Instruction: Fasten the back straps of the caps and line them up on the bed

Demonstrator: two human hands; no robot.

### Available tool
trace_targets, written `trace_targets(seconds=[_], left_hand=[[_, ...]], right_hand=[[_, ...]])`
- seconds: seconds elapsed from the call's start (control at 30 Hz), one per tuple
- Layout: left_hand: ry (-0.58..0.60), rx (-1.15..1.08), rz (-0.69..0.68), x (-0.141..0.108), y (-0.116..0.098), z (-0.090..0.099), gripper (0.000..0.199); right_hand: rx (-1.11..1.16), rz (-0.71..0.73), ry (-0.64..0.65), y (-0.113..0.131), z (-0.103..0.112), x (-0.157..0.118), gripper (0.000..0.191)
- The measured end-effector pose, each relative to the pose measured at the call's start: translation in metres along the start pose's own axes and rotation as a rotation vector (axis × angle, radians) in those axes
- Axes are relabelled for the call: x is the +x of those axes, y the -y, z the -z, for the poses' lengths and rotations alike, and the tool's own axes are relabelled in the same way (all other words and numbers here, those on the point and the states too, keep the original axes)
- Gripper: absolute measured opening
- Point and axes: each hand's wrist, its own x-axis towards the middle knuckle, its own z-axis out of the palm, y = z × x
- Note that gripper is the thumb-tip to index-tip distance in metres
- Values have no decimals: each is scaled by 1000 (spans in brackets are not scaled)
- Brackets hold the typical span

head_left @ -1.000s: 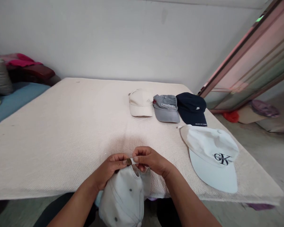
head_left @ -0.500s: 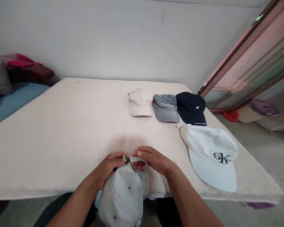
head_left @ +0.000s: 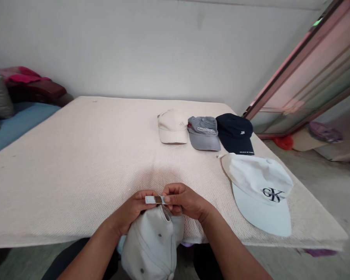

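Observation:
Close to my body at the table's front edge is a pale grey-white baseball cap [head_left: 151,245], its back strap turned away from me. My left hand [head_left: 134,210] is closed on the strap side, thumb and fingers at the rim near a brown buckle piece. Opposite it, my right hand [head_left: 185,202] pinches the light strap [head_left: 150,200] just right of the buckle. The strap's loose end sticks out to the left over my left fingers. Some of the fingers on both hands are hidden behind the cap.
A white cap with black letters [head_left: 259,190] lies at the right. Behind it stand a navy cap [head_left: 235,132], a grey cap [head_left: 203,132] and a beige cap [head_left: 172,128]. All rest on a cream-covered table [head_left: 76,167]. A wall [head_left: 148,50] rises behind.
The strap's free end now projects left through the buckle, and the loop on the right has shrunk. My right hand has shifted slightly left, nearer to my left hand.

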Motion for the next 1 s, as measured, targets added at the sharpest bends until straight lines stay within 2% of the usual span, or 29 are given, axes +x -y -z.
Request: trace_targets(seconds=[0.13, 0.23, 0.33, 0.43, 0.6, 0.87, 1.0], left_hand=[[-29, 17, 33, -1, 0, -1, 15], [31, 12, 43, -2, 0, -4, 17], [66, -26, 12, -3, -3, -7, 17], [91, -84, -46, -4, -5, -6, 12], [-13, -144, -27, -3, -3, 1, 12], [-50, 81, -17, -2, -1, -1, 18], [-40, 140, -25, -1, 1, -1, 23]], right_hand=[[16, -11, 19, -2, 1, 1, 18], [-14, -20, 32, -1, -1, 2, 22], [-50, -3, 48, 2, -2, 2, 31], [-84, 15, 12, 6, -2, -1, 28], [-119, 18, -56, 4, 3, -4, 22], [-15, -3, -50, -2, -3, 1, 23], [14, 14, -18, 0, -4, 0, 32]])
